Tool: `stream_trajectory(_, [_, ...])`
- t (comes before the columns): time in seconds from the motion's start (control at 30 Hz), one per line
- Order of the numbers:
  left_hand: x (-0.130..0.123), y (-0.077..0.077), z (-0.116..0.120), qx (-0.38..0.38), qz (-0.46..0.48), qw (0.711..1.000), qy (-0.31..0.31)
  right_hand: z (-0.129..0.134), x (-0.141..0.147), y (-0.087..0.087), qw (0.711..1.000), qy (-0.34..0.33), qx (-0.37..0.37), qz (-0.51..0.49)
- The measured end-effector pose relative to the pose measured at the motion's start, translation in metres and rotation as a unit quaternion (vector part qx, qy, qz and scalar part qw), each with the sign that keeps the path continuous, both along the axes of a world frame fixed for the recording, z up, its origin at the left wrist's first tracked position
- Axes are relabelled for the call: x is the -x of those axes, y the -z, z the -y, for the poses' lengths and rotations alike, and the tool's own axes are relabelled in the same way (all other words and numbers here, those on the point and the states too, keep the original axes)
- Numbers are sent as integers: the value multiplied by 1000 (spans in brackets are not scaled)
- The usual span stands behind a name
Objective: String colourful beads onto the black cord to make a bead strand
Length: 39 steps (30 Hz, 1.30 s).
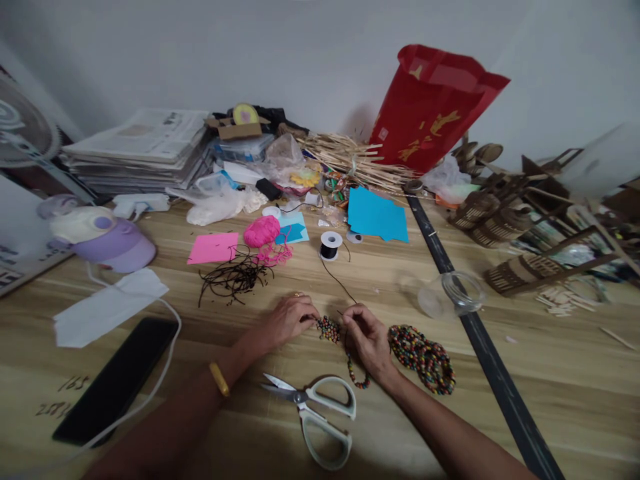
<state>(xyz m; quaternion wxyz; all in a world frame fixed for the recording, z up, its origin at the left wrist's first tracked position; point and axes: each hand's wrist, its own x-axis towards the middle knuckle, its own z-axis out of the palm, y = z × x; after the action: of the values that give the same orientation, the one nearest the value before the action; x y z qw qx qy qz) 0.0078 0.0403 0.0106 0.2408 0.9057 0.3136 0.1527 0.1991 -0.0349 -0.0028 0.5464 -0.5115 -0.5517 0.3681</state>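
Observation:
My right hand (pixel 367 337) pinches a thin black cord (pixel 341 285) that runs back to a white spool (pixel 331 247). Below that hand hangs a short strand of multicoloured beads (pixel 357 380), resting on the table. A small heap of loose beads (pixel 329 329) lies between my hands. At its left edge, my left hand (pixel 293 319) has its fingertips closed together; whatever is between them is too small to make out. To the right of my right hand lie coiled strings of beads (pixel 423 360). Scissors (pixel 310 407) with white handles rest nearby, blades apart.
Cut dark cords (pixel 235 277), pink yarn (pixel 263 231) and blue paper (pixel 379 215) lie farther back. A phone (pixel 117 380) and white cable are at left. Clear round containers (pixel 463 292) and small woven baskets (pixel 525 272) stand at right. A red bag (pixel 430 110) leans on the wall.

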Motion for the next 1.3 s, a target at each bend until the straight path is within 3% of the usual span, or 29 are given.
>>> stream_trajectory(0.23, [-1,-3,2,-21,-24,999,5,0,0,0,1000,-3,4,2])
stream_trajectory(0.43, [-2,0,1,4,34,999,-27,1,1,-1,1000,-11,22,-12])
stream_trajectory(0.6, [-3,3,-2,111,88,985,-98,1,1,-2,999,-17,32,-11])
stream_trajectory(0.77, [-5,4,-1,241,167,947,-133,1,0,-2,1000,-16,18,10])
stream_trajectory(1.07, [-6,4,1,395,253,877,-104,3,1,-3,994,-45,-37,87])
stream_trajectory(1.3, [-8,-1,7,436,260,856,-94,5,3,-5,988,-69,-70,120])
